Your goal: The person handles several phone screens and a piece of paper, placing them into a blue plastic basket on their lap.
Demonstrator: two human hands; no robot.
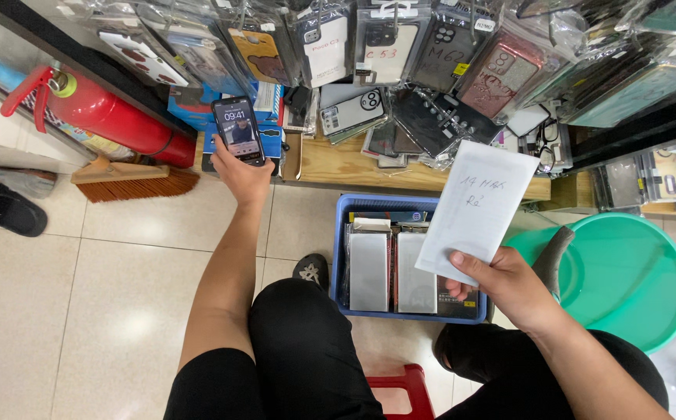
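Head cam: left hand grips a lit smartphone up by the wooden shelf, right hand pinches a white envelope over the blue basket of flat packs. Looks like a matching step; next move needs a free hand. Hanging phone cases crowd the shelf, green basin alongside.

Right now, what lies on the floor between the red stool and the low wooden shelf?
In the head view, a blue basket of flat packets stands on the tiles between the red stool and the wooden shelf.

Left hand outstretched, fingers curled shut; right hand nearer, fingers pinched closed
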